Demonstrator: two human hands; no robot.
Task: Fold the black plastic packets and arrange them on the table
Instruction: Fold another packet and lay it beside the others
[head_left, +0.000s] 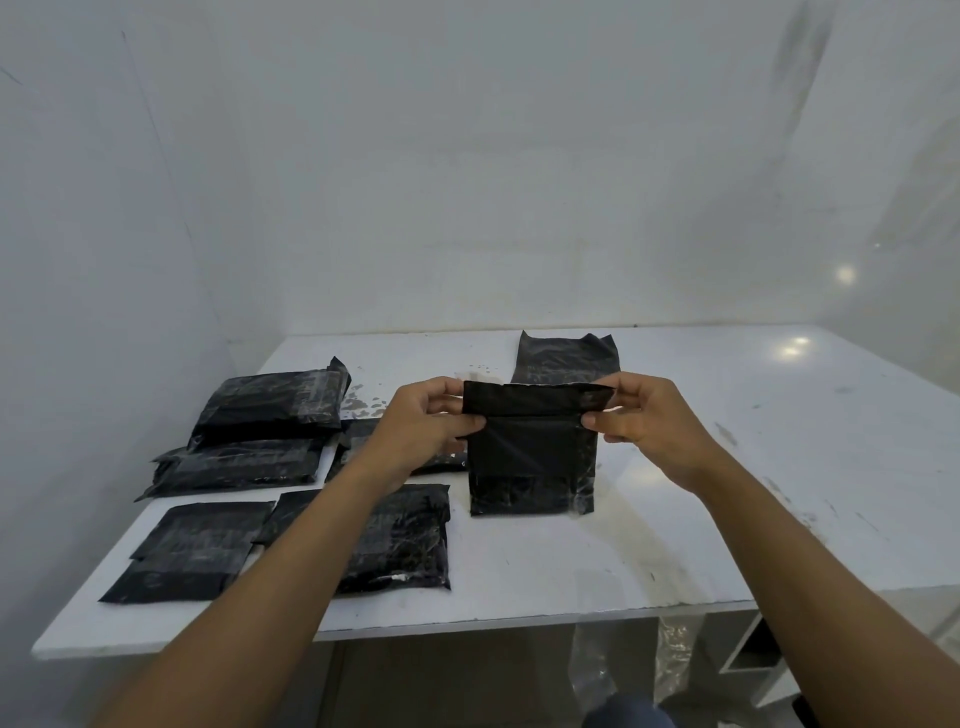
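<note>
Folded packets (192, 551) are lying in rows at 9 o'clock on the tabletop (727, 493). Beyond them, the left hand (426, 421) and right hand (649, 421) are each pinching a top corner of a packet (530, 452), holding it upright over the tabletop's middle. A far packet (566, 358) is lying flat at 12 o'clock behind it.

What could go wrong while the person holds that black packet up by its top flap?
Both the left hand and the right hand only pinch the held packet at its flap corners, so the glossy plastic might slip and the fold spring open. The left forearm crosses above a flat packet near the table's front edge, so lowering the arm could nudge it out of line.
</note>
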